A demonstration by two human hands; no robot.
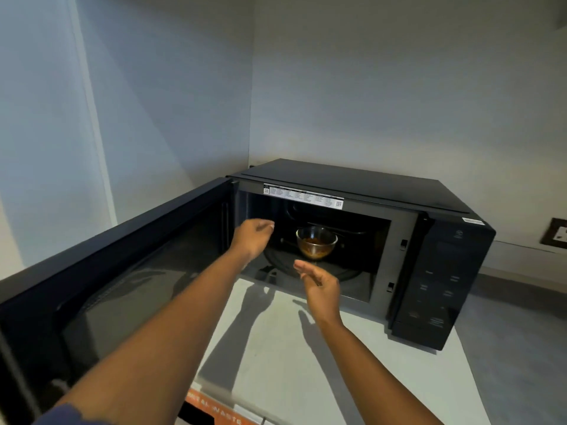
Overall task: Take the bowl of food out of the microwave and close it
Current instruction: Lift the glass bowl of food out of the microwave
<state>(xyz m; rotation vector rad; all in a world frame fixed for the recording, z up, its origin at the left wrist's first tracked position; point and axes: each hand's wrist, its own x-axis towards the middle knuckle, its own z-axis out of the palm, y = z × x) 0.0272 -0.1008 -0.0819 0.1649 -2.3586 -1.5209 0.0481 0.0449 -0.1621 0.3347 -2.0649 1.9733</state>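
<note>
**Both hands at the open microwave, bowl inside**

Fingers (302,266) of the right hand (320,289) spread and loosely extended, palm turned inward, gripping nothing, poised just in front of the oven's mouth. Left hand (253,237) higher and further in, at the cavity's left edge, fingers curled slightly but empty, blurred at the tips. Both forearms bare and stretched forward from the lower frame, a dark blue sleeve (66,414) showing at the left arm's near end. Between and beyond the two hands, a clear glass bowl (312,242) with brownish food, upright on a rack inside the black microwave (352,179), touched by neither hand. Door (101,271) swung wide to the left, its window facing the camera. Control panel (438,280) dark on the right side. Beneath, a pale grey tabletop (276,363) carrying the arms' shadows, set in a corner of plain walls. Wall socket (560,233) at far right.
</note>
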